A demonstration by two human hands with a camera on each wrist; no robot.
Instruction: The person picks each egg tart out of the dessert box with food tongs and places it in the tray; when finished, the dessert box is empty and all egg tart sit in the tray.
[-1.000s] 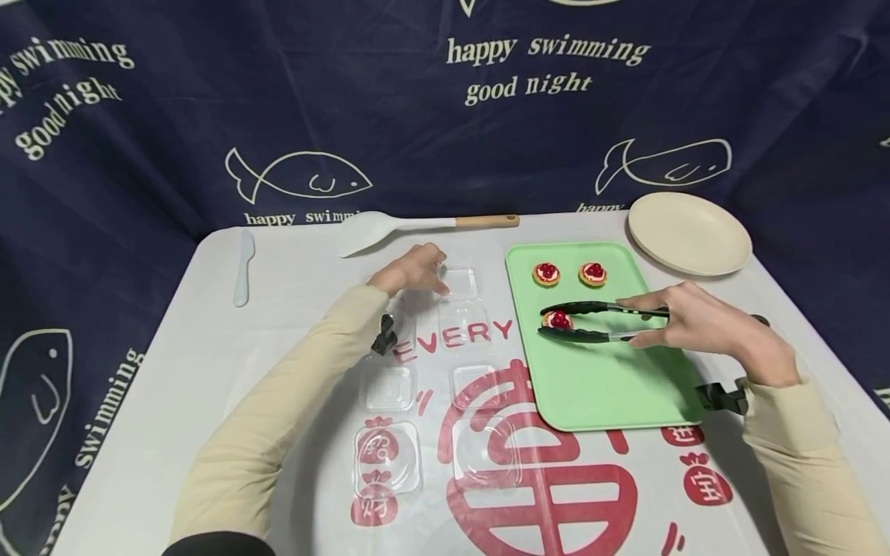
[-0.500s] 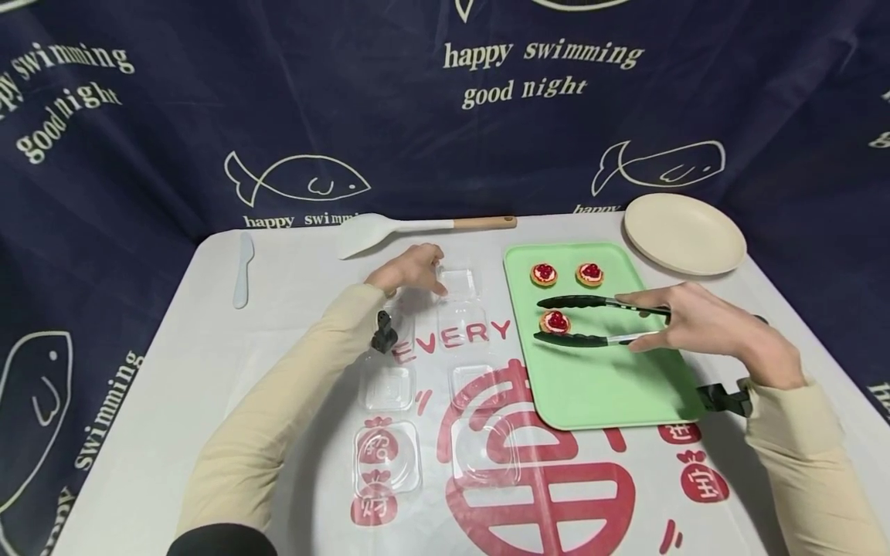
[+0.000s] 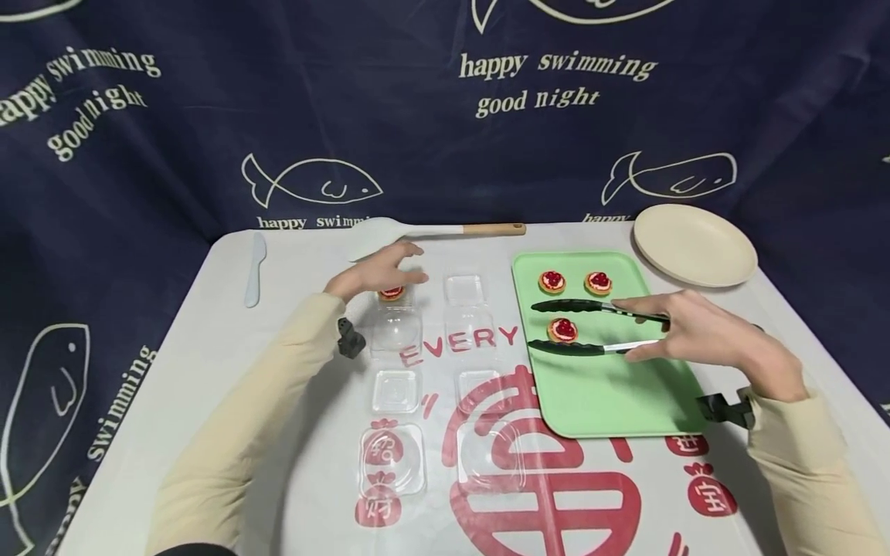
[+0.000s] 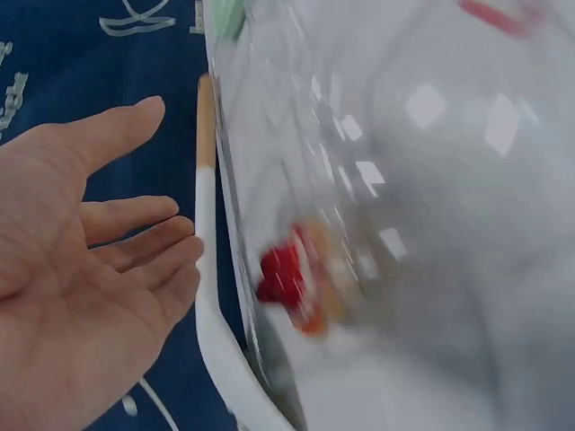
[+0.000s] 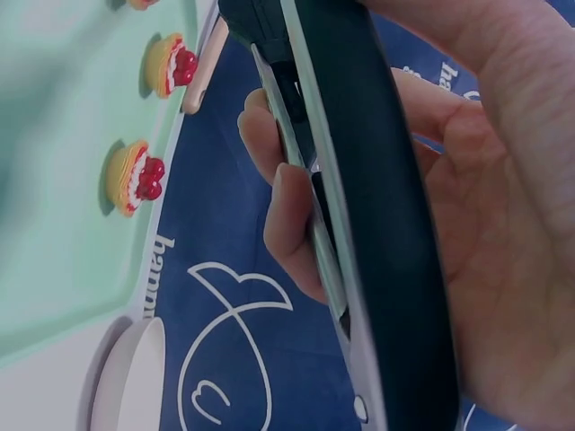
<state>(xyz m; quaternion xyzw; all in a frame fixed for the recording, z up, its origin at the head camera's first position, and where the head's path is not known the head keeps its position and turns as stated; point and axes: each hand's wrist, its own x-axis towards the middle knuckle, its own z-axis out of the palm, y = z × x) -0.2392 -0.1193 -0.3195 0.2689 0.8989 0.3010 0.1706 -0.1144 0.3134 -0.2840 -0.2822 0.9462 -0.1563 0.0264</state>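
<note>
My right hand (image 3: 702, 328) holds a pair of black-tipped tongs (image 3: 566, 349) over the green tray (image 3: 605, 394). The tongs' arms are spread on either side of a red-topped tart (image 3: 562, 330), with a gap on its far side. Two more tarts (image 3: 552, 281) sit behind it on the tray. Over the back left clear plastic box (image 3: 396, 333), my left hand (image 3: 378, 272) hovers with fingers extended, holding nothing. A tart (image 3: 392, 294) shows partly beneath that hand; the left wrist view has this tart (image 4: 296, 277) blurred behind clear plastic.
Several clear plastic boxes, one (image 3: 392, 459) near the front, stand in two columns left of the tray. A white spatula (image 3: 378, 234) with a wooden handle lies at the back edge. A pale blue knife (image 3: 254, 270) is far left, a cream plate (image 3: 695, 245) back right.
The tongs' arms have spread apart around the front tart, which stays on the tray. My left hand has drawn back to the left, uncovering part of a tart beneath it.
</note>
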